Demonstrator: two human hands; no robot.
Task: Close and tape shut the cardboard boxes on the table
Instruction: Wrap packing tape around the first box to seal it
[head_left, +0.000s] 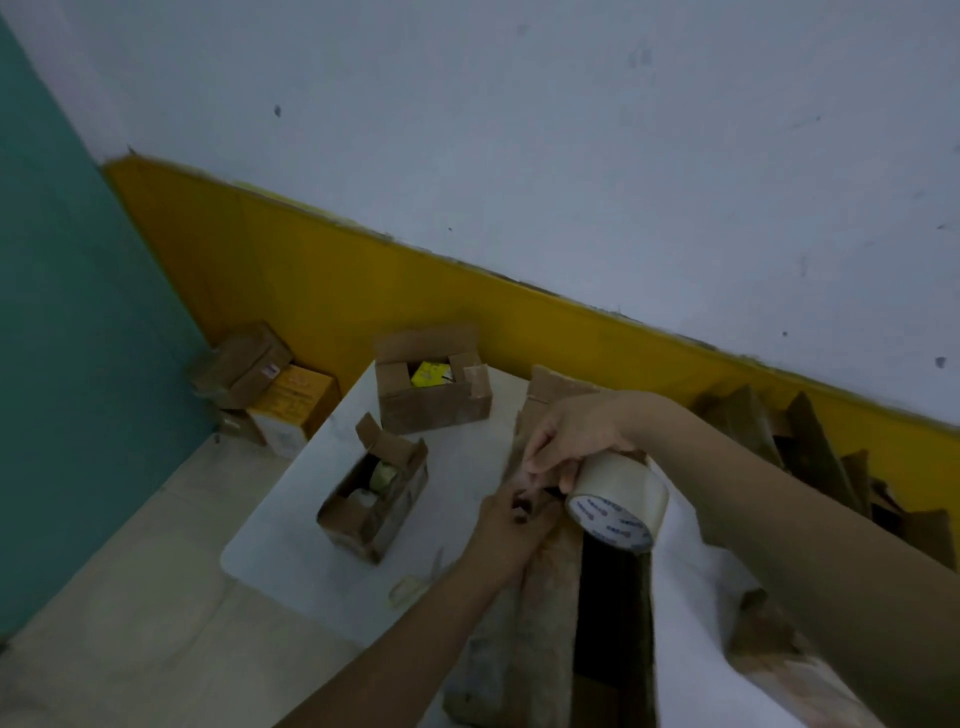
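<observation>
A long cardboard box (524, 639) lies on the white table (291, 525) right in front of me, a dark gap showing beside its closed flap. My right hand (576, 436) grips a roll of pale packing tape (618, 501) just above the box's far end. My left hand (511, 525) rests on the box top beside the roll, fingers at the tape's loose end. Two smaller boxes stand open farther left: one (376, 493) near the middle and one (434, 387) at the back with a yellow item inside.
Scissors (415, 582) lie on the table near its front edge. On the floor in the left corner sit a taped brown box (241, 364) and a yellow carton (293, 405). Flattened cardboard pieces (810, 447) lean along the yellow wall base at right.
</observation>
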